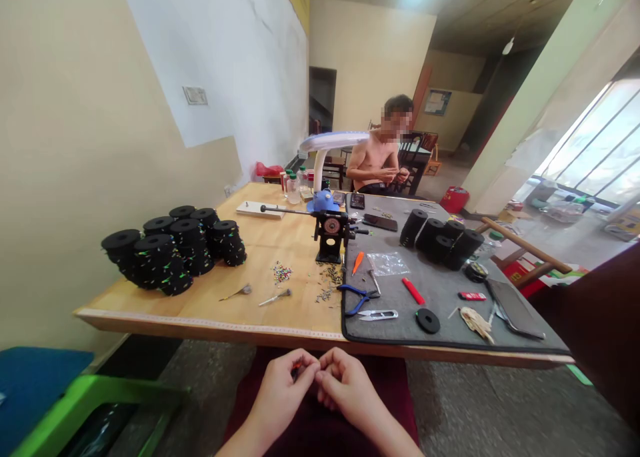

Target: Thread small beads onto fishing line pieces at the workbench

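Both hands meet over my lap, just in front of the table edge. My left hand (287, 382) is closed, thumb and forefinger pinched, with a small dark and orange bit showing inside its curl; what it is I cannot make out. Fingertips of my right hand (345, 382) press together against the left ones, and anything between them is hidden. Closest on the table lie blue-handled pliers (358, 298), silver thread snips (379, 315) and a black foam disc (428, 320). A black winding device with a dial (331, 227) stands beyond them.
Stacked black foam spools (186, 243) stand at left, more (443, 239) on the grey mat (400, 290). Small beads (281, 272) and two brushes lie on the wood. A desk lamp (320, 170) rises behind. Another person (377, 163) sits across. A green stool (120, 397) is lower left.
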The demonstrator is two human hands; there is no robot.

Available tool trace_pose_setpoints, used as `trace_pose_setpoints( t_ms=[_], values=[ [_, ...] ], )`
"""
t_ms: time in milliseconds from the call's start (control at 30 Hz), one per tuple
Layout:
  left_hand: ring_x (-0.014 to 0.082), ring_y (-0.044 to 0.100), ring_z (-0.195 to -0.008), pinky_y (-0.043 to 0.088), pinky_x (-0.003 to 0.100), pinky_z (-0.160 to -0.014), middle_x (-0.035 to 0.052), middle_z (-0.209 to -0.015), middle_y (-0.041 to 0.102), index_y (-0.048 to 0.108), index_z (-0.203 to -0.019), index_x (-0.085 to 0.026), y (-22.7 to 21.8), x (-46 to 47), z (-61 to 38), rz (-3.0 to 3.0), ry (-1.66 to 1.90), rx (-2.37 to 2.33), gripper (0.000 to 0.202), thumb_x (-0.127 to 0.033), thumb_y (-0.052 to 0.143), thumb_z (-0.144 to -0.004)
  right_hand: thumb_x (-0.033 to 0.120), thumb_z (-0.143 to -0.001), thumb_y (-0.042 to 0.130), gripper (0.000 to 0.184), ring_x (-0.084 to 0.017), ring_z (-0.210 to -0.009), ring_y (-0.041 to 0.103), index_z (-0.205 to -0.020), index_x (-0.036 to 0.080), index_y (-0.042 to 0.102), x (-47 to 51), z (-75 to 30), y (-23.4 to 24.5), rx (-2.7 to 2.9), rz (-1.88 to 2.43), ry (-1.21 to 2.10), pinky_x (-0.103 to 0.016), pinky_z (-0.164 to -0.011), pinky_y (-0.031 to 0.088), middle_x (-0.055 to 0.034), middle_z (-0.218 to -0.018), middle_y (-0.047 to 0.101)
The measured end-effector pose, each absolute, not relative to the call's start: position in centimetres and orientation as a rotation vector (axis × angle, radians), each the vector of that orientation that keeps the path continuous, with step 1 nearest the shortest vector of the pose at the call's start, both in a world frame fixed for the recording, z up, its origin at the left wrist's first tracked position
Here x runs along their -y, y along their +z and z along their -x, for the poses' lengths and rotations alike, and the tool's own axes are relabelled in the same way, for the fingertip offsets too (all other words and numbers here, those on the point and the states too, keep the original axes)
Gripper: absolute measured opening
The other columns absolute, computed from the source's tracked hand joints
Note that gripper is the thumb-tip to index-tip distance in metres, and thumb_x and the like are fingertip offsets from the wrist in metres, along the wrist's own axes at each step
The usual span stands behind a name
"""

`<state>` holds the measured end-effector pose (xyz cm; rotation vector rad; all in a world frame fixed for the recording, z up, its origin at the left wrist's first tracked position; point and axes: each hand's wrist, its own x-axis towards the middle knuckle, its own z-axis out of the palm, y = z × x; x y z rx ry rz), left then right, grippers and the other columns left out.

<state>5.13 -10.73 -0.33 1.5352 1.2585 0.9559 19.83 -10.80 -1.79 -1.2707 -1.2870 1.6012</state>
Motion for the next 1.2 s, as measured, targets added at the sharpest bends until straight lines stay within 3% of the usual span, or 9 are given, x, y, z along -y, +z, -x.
trace_pose_setpoints(
  t_ms=[167,267,400,500,667,833,1000,1200],
  values=[
    [0.0190,0.060,-0.063,0.044,0.025,-0.059,0.0028,-0.064,0.067,0.065,-0.068,-0.019,0.0,9.7,-3.9,-1.716,0.952,-1.343,0.022,-0.032,0.055,-0.083,0.032,-0.073,0.064,0.022,-0.007,-0.036,0.039,-0.064,0.019,0.049,10.6,-19.7,-2.8,1.362,1.305,1.443,-0.018,-0.040,0.026,0.0072,-0.041,0.049],
    [0.0224,0.064,-0.069,0.046,0.029,-0.065,0.0055,-0.074,0.069,0.067,-0.084,-0.021,0.5,7.7,-2.3,-1.929,0.944,-1.554,0.018,-0.032,0.052,-0.084,0.042,-0.072,0.065,0.030,-0.006,-0.034,0.031,-0.064,0.020,0.046,10.4,-20.0,-3.3,1.248,1.231,1.485,-0.019,-0.038,0.022,0.0091,-0.037,0.044],
    [0.0257,0.065,-0.090,0.047,0.034,-0.077,0.0106,-0.103,0.069,0.060,-0.107,-0.020,0.9,4.1,-0.8,-2.171,0.773,-1.808,0.028,-0.017,0.046,-0.084,0.061,-0.065,0.066,0.046,-0.004,-0.031,0.021,-0.065,0.022,0.043,10.2,-20.2,-3.7,1.071,1.163,1.600,-0.018,-0.036,0.015,0.0107,-0.035,0.041],
    [0.0238,0.063,-0.096,0.046,0.032,-0.080,0.0097,-0.105,0.068,0.056,-0.111,-0.021,0.9,2.1,-0.8,-2.226,0.636,-1.827,0.033,-0.010,0.045,-0.083,0.068,-0.059,0.067,0.053,-0.003,-0.030,0.019,-0.065,0.022,0.042,10.2,-20.3,-4.1,1.014,1.139,1.636,-0.018,-0.035,0.014,0.0115,-0.034,0.039],
    [0.0254,0.061,-0.104,0.046,0.033,-0.085,0.0130,-0.118,0.064,0.048,-0.124,-0.019,1.4,1.0,-0.8,-2.292,0.647,-1.784,0.040,-0.018,0.050,-0.084,0.070,-0.056,0.068,0.056,-0.003,-0.028,0.018,-0.064,0.022,0.042,10.3,-20.6,-4.8,1.010,1.139,1.668,-0.018,-0.033,0.012,0.0119,-0.033,0.039],
    [0.0244,0.062,-0.101,0.045,0.033,-0.083,0.0125,-0.111,0.067,0.055,-0.115,-0.017,2.8,0.0,0.5,-2.291,0.604,-1.976,0.032,-0.017,0.034,-0.091,0.070,-0.056,0.068,0.055,-0.003,-0.028,0.020,-0.064,0.022,0.042,10.5,-20.4,-5.3,0.977,1.151,1.688,-0.017,-0.032,0.012,0.0122,-0.033,0.039],
    [0.0230,0.065,-0.087,0.045,0.030,-0.075,0.0062,-0.088,0.071,0.062,-0.099,-0.020,3.0,-1.9,0.6,-2.270,0.393,-1.979,0.022,-0.013,0.052,-0.081,0.068,-0.056,0.069,0.054,-0.003,-0.028,0.021,-0.063,0.021,0.042,10.6,-19.8,-5.4,0.998,1.156,1.703,-0.017,-0.032,0.011,0.0119,-0.031,0.038],
    [0.0233,0.064,-0.088,0.045,0.031,-0.074,0.0067,-0.086,0.071,0.063,-0.096,-0.019,1.8,-2.9,0.0,-2.240,0.376,-1.990,0.026,-0.004,0.054,-0.077,0.066,-0.057,0.069,0.052,-0.002,-0.027,0.020,-0.062,0.021,0.042,10.8,-20.0,-5.3,0.980,1.156,1.684,-0.017,-0.033,0.011,0.0126,-0.031,0.036]
  ],
)
